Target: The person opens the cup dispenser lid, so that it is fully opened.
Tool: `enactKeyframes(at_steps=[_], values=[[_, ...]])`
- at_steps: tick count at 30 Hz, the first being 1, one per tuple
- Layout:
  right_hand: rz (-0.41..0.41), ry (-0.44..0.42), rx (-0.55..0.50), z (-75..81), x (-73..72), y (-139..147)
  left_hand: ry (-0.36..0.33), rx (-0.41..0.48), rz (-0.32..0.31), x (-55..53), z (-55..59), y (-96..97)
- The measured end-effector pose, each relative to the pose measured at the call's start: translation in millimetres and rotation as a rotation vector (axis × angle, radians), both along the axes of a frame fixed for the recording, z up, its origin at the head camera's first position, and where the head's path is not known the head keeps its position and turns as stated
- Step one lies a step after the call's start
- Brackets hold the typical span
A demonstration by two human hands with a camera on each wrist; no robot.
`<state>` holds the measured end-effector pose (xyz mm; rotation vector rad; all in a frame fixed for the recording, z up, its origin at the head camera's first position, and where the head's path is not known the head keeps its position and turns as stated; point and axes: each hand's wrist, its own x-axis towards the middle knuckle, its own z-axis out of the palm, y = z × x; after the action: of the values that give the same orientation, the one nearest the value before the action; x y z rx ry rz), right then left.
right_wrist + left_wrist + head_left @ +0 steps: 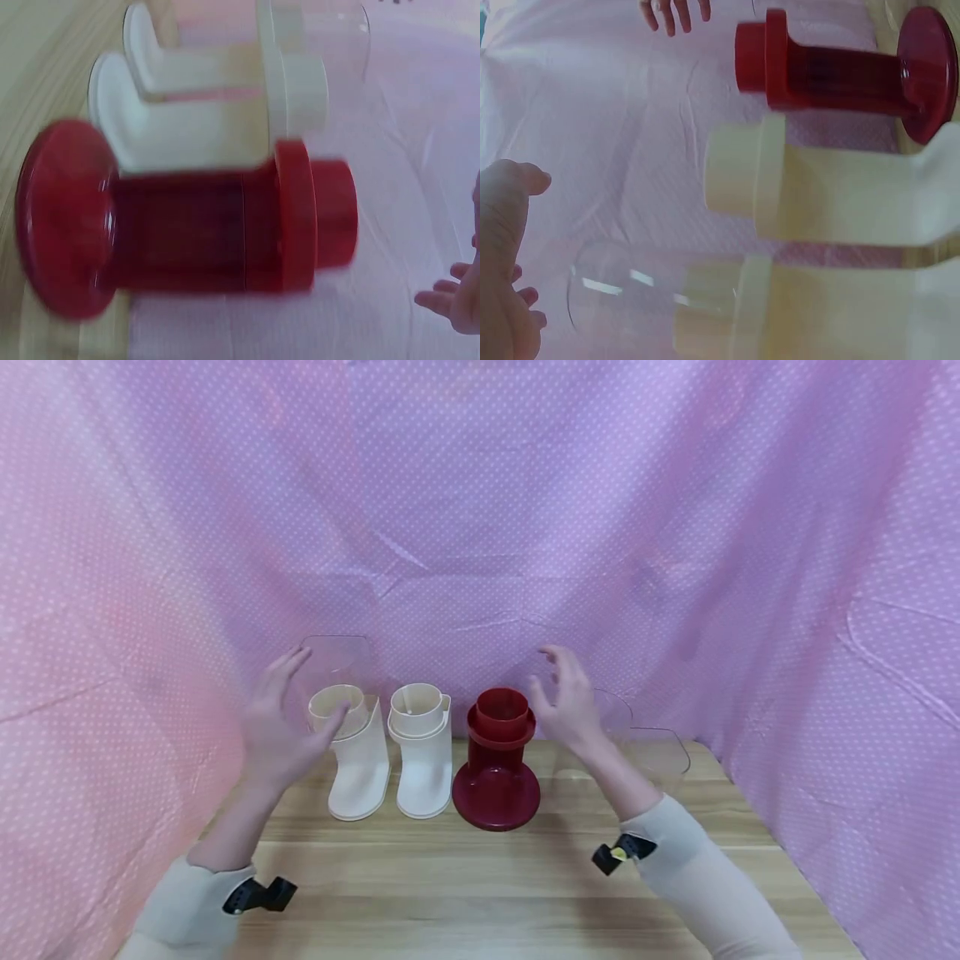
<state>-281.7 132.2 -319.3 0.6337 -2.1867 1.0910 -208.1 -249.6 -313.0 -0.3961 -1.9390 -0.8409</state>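
My left hand (279, 731), fingers spread and thumb out, hovers by the leftmost cream stand (360, 785). A clear plastic container (622, 289) sits on top of that stand; in the left wrist view the hand shows a gap from it. Beside it is a second cream stand (424, 777) with an open round collar on top. To its right stands a dark red one (497, 793) with a round base and a bright red collar (334, 214). My right hand (572, 702) is raised right of the red collar, fingers loosely bent, holding nothing.
Clear, see-through containers (656, 752) are at the right on the wooden table (420, 893), their outlines faint. A pink dotted cloth (480, 510) hangs behind and along both sides. Black wrist cameras (258, 895) are strapped over both sleeves.
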Motion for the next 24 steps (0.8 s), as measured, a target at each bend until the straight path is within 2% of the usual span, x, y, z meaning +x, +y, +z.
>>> enactKeyframes(at_steps=[3, 8, 12, 15, 18, 21, 24], values=[[0.072, -0.042, 0.051, -0.1, -2.2, -30.8, -0.056, 0.087, 0.018, -1.9, -10.9, -18.5], [0.186, -0.131, 0.116, -0.3, 2.0, -78.2, -0.254, 0.255, 0.058, -4.1, -26.3, -37.8], [0.285, -0.197, 0.124, -2.9, 7.3, -110.9, -0.355, 0.272, 0.059, -14.0, -38.4, -47.3], [0.360, -0.238, 0.128, -6.6, 9.7, -133.4, -0.416, 0.256, 0.025, -22.5, -47.3, -52.8], [0.426, -0.275, 0.127, -9.1, 12.0, -153.7, -0.473, 0.265, -0.038, -28.7, -53.7, -56.9], [0.484, -0.328, 0.107, -10.3, 15.2, -171.1, -0.508, 0.287, -0.099, -32.5, -58.4, -59.1], [0.510, -0.368, 0.114, -11.6, 17.8, -187.6, -0.527, 0.320, -0.145, -34.4, -62.0, -60.2]])
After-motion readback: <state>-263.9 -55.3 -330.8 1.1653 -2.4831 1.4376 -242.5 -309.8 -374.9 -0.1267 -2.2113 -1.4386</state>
